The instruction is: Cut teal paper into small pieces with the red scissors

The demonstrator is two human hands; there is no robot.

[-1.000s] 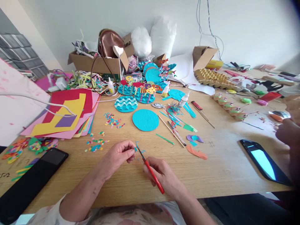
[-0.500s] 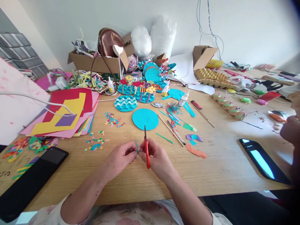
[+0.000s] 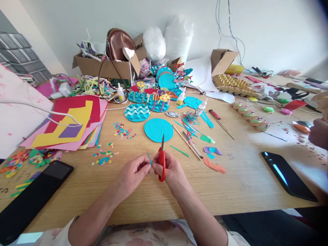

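My left hand (image 3: pixel 137 171) pinches a small blue strip (image 3: pixel 150 159), its thin end poking up above the fingertips. Right beside it, my right hand (image 3: pixel 170 167) grips red-handled scissors (image 3: pixel 162 164) with the blades pointing away from me. The right fingertips meet the left ones at the strip, and most of the strip is hidden by the fingers. Just beyond both hands lies a blue disc (image 3: pixel 159 130). A second blue disc with wavy paper bands (image 3: pixel 137 112) rests behind it to the left.
Paper confetti (image 3: pixel 105 157) and stacked coloured sheets (image 3: pixel 69 126) lie left, near a black phone (image 3: pixel 38 198). Right are wooden sticks (image 3: pixel 187 141), glue bottles (image 3: pixel 201 107), an orange scrap (image 3: pixel 214 165) and another phone (image 3: pixel 287 176). Another person's hand (image 3: pixel 319 133) shows at the right edge.
The scissors have turned in my right hand, their tips swinging slightly right and up. Both hands stay together at the blue strip.
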